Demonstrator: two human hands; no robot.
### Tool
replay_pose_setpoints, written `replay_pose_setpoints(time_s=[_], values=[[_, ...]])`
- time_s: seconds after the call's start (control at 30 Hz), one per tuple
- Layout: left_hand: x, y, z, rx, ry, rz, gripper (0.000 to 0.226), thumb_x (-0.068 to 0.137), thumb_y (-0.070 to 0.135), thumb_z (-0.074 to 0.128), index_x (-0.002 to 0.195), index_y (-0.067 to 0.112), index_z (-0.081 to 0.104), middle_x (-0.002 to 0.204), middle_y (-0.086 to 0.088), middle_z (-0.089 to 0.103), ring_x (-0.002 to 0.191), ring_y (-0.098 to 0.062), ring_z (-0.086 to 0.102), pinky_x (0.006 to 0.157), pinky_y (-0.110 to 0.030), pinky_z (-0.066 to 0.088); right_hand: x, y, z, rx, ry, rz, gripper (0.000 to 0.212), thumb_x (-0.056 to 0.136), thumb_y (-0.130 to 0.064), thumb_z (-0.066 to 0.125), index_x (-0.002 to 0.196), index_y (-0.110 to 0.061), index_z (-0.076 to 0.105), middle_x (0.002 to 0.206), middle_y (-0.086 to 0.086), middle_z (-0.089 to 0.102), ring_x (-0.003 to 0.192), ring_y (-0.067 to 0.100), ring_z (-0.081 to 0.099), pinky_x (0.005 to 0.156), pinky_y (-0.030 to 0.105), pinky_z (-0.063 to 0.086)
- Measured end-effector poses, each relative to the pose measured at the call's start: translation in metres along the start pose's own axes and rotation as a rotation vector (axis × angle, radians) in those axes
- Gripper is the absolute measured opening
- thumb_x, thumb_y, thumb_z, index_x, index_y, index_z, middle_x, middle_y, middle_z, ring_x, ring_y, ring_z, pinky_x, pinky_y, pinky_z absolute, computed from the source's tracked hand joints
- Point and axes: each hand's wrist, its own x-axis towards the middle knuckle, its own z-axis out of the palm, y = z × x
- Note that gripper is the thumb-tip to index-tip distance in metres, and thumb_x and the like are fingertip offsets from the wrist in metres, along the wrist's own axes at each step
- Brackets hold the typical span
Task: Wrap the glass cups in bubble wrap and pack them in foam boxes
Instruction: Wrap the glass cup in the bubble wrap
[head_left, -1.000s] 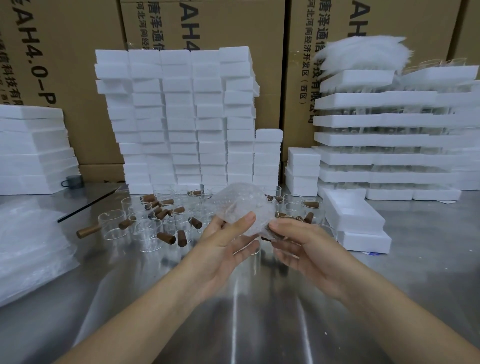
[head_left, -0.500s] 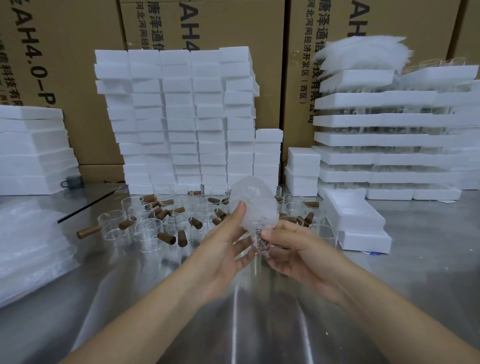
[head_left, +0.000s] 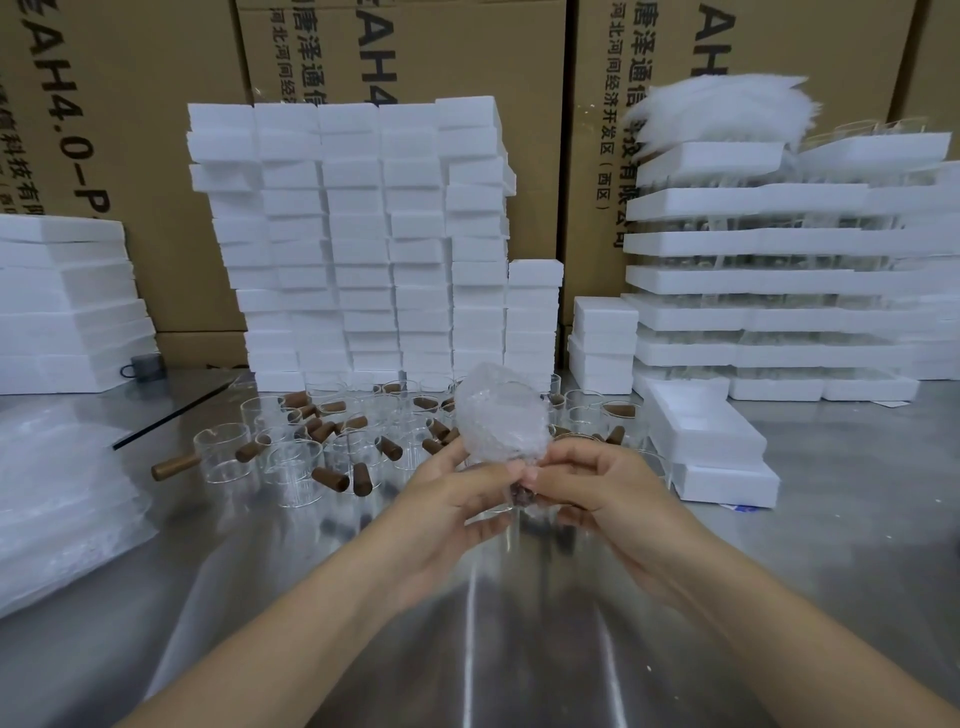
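A shiny steel desk stands before tall cardboard cartons, with a big stack of white foam boxes at the back and an open foam box to the right. Loose glass cups with brown wooden handles crowd the middle of the desk, and a pile of bubble wrap sheets lies at the left.

The cup in work is held up above the desk, just in front of the loose cups, bundled in bubble wrap. The left hand grips the lower end of the bundle with curled fingers. The right hand pinches the gathered wrap there, where a bit of brown handle shows through.

The cup looks light, but thin glass is brittle and smooth. The wrap is soft, springy and a little slippery, so it will likely try to unfold unless kept pinched. The safest hold seems to be around the padded body with a gentle squeeze, or at the wooden handle. The bare rim should not be pressed. Care is also needed near the crowded cups below.
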Motion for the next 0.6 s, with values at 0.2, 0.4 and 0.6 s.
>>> replay_pose_setpoints(time_s=[0.2, 0.4, 0.6], values=[[0.002, 0.001, -0.006, 0.110, 0.075, -0.005, 0.042, 0.076, 0.024, 0.091, 0.116, 0.026, 0.079, 0.106, -0.005, 0.079, 0.088, -0.016, 0.071, 0.076, -0.028, 0.057, 0.002, -0.004, -0.001, -0.115, 0.157, -0.067, 0.018, 0.092, -0.006, 0.071, 0.098, -0.020, 0.079, 0.093, -0.001, 0.081, 0.085, 0.012, 0.075, 0.069, 0.025, 0.054], [-0.004, 0.003, -0.002, 0.290, -0.146, -0.084, 0.052, 0.087, 0.016, 0.088, 0.135, 0.018, 0.068, 0.113, -0.005, 0.080, 0.090, -0.013, 0.073, 0.081, -0.030, 0.056, 0.002, -0.014, -0.012, -0.147, 0.049, -0.338, 0.056, 0.080, -0.029, 0.062, 0.133, -0.047, 0.066, 0.133, -0.028, 0.065, 0.120, -0.009, 0.061, 0.090, 0.023, 0.050], [-0.006, 0.000, 0.000, 0.305, -0.207, -0.128, 0.055, 0.087, 0.008, 0.086, 0.138, 0.011, 0.065, 0.126, -0.012, 0.077, 0.102, -0.018, 0.074, 0.077, -0.028, 0.059, 0.007, -0.015, -0.020, -0.137, -0.097, -0.304, 0.026, 0.087, -0.035, 0.070, 0.108, -0.028, 0.084, 0.122, -0.006, 0.077, 0.117, 0.012, 0.070, 0.094, 0.029, 0.054]])
